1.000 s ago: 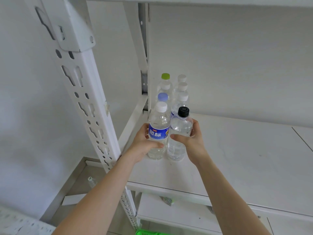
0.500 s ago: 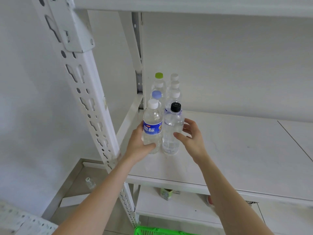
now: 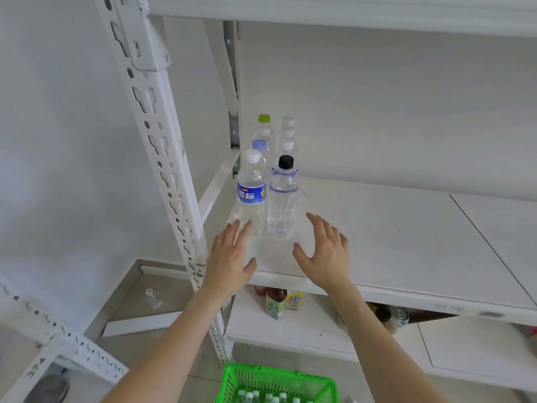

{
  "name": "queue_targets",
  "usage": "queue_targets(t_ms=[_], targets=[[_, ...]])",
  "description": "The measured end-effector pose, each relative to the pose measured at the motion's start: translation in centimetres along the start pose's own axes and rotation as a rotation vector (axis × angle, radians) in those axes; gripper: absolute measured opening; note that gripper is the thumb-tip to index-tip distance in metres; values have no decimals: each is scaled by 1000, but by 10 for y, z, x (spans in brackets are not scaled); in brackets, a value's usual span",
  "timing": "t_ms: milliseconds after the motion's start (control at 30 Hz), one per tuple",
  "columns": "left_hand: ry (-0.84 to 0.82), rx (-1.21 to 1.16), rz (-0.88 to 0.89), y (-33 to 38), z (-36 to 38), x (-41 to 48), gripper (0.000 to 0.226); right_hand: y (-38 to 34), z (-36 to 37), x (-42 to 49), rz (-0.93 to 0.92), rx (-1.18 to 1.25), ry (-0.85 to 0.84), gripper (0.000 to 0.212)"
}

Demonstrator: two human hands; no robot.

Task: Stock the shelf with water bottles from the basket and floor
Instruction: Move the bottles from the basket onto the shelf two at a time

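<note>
Both hands off shelved bottles

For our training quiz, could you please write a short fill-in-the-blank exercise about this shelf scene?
1. The front-right bottle wears a ____ cap.
2. The label on the front-left bottle is ____.
3. The basket below the shelf is ____.
4. The left hand and right hand hold nothing; both are ____.
Missing words: black, blue, green, open.

white wall left and behind. white metal shelf, slotted upright at its front-left corner. grey floor below, white strip lying flat on it. light soft, even.
</note>
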State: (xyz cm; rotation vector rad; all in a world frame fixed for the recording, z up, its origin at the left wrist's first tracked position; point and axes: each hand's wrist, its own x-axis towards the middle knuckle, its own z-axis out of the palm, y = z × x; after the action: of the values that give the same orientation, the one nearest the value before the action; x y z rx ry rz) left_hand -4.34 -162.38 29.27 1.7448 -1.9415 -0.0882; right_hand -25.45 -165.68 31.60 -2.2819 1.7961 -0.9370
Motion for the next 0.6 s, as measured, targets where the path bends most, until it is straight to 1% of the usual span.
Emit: queue_targets(t_ms=[167,267,400,600], targets=[[-55,181,44,5,11,-53,75,5,-1,-56,-6,-157,-70,71],[-72,251,63,6,19,-87,80,5,0,-95,10,-220,-114,71],[-102,284,53,6,27,-133,80,4,0,-151,48,-273,-163,71],[-220,287,60,7,37,-213,79,-2,1,-240,136,-333,-242,74]])
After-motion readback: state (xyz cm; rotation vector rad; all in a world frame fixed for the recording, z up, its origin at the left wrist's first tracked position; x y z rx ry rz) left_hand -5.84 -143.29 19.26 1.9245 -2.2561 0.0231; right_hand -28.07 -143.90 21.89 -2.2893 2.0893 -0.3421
